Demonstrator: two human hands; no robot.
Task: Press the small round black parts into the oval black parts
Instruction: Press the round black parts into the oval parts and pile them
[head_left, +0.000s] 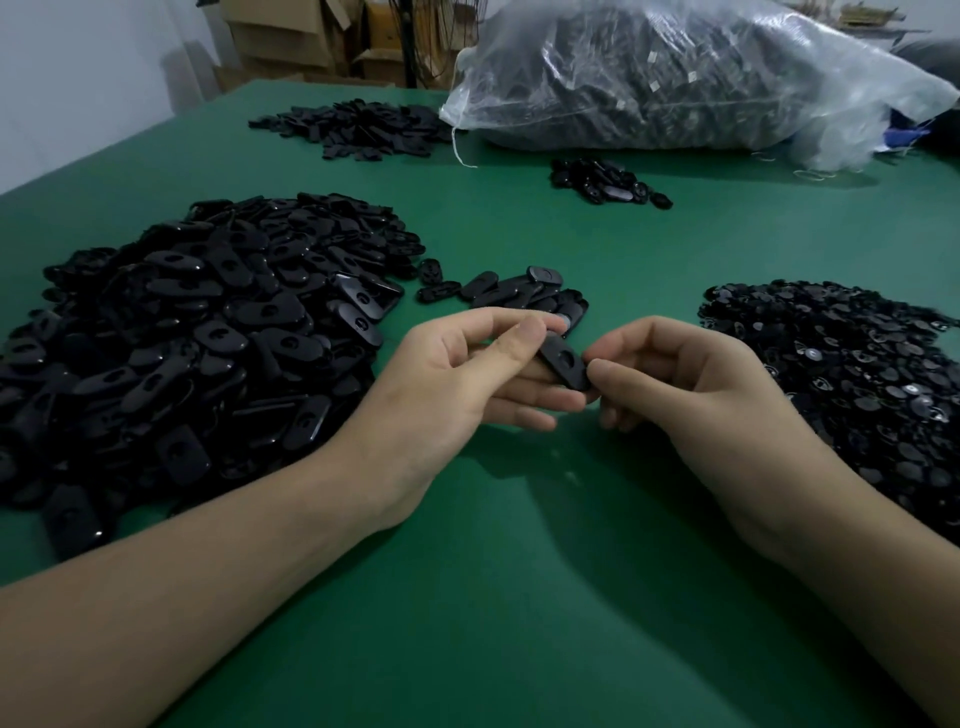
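Here, fingers (524, 332) pinch the oval part (565, 362).

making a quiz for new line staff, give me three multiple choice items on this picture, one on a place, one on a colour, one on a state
1. Where on the table does the big oval pile lie?
A. on the left side
B. on the right side
C. at the near edge

2. What colour is the table?
A. grey
B. green
C. white

3. What is the left hand doing?
A. resting flat and holding nothing
B. pinching an oval part
C. digging into a pile

Answers:
1 A, the oval pile spreads out beside the left forearm.
2 B, the bare top is green all over.
3 B, the thumb and fingers close on the oval part, held above the table.
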